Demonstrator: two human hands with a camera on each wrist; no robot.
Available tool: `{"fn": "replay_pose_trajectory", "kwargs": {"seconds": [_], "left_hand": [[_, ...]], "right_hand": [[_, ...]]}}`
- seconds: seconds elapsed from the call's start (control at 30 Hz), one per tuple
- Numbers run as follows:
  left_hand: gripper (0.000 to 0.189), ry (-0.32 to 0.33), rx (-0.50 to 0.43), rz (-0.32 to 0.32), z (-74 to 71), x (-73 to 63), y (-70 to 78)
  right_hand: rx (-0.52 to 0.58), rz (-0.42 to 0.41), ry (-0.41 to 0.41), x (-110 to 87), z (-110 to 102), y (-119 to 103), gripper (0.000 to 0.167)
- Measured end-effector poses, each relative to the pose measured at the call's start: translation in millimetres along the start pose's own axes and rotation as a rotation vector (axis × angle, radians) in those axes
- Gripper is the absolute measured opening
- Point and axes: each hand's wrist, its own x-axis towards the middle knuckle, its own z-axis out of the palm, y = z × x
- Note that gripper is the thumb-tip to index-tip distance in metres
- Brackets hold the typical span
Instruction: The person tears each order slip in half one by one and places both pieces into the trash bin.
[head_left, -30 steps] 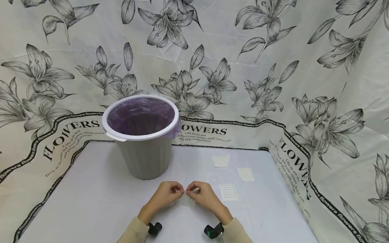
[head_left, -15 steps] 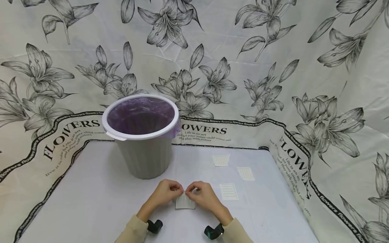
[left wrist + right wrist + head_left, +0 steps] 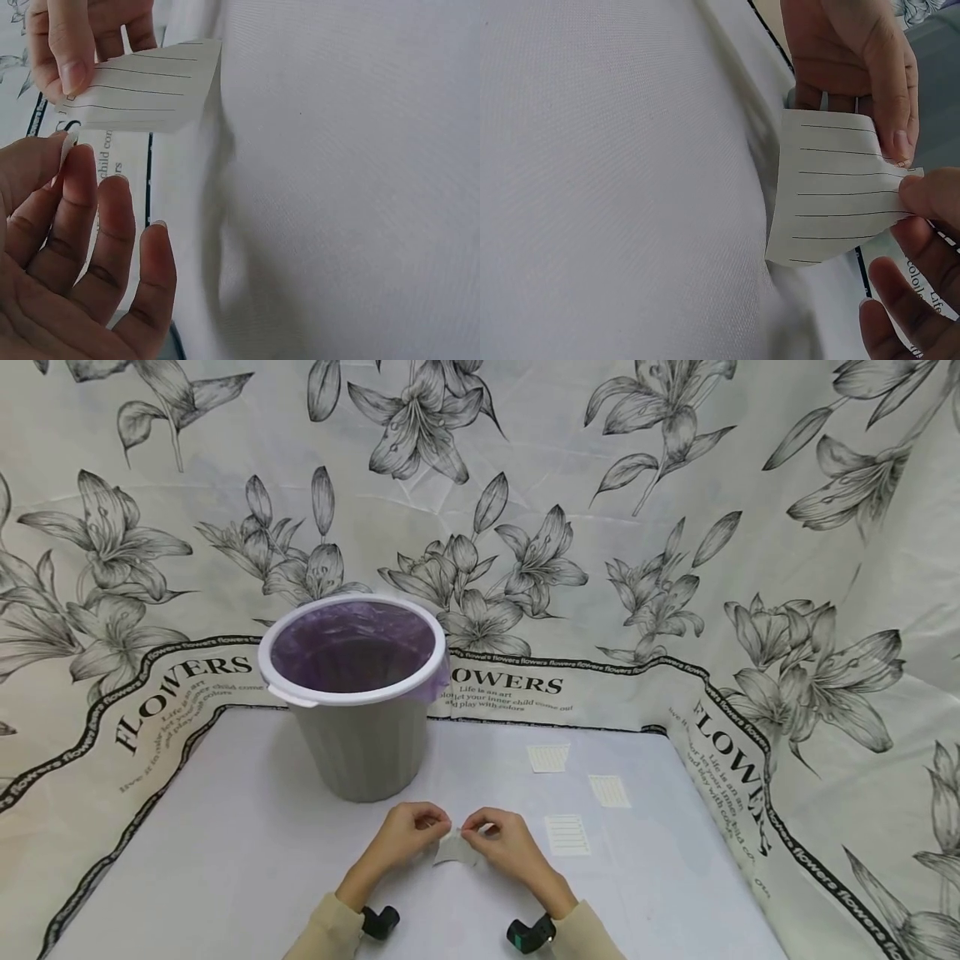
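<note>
A small lined piece of paper (image 3: pixel 453 850) hangs bent between both hands, just above the table. My left hand (image 3: pixel 405 839) pinches one part of its upper edge with thumb and forefinger. Close beside it, my right hand (image 3: pixel 508 845) pinches the same edge. In the left wrist view, a narrow bit of paper curls between the left fingertips (image 3: pixel 75 154); whether it is torn there I cannot tell. The right wrist view shows the ruled face of the paper (image 3: pixel 832 191), with the right thumb (image 3: pixel 930 191) pressed on it. Other fingers of both hands are loosely bent.
A grey bin (image 3: pixel 360 752) with a white rim and purple liner stands at the back left of the white table (image 3: pixel 225 860). Several lined paper pieces lie right, including a nearest one (image 3: pixel 567 835). Flower-printed cloth (image 3: pixel 660 468) surrounds the table.
The fingertips have moved slightly apart. The paper, hanging flatter half a second ago, now bends and its lower edge has lifted. The head view has shifted slightly.
</note>
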Motion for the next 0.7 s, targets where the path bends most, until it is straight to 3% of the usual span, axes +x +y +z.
{"fn": "replay_pose_trajectory", "kwargs": {"seconds": [0.43, 0.7], "left_hand": [[0.009, -0.035, 0.011, 0.019, -0.4, -3.0, 7.0], [0.01, -0.01, 0.063, 0.057, -0.1, -2.4, 9.5]], "right_hand": [[0.045, 0.018, 0.003, -0.5, 0.1, 3.5, 0.006], [0.073, 0.023, -0.001, 1.6, -0.3, 0.7, 0.003]]}}
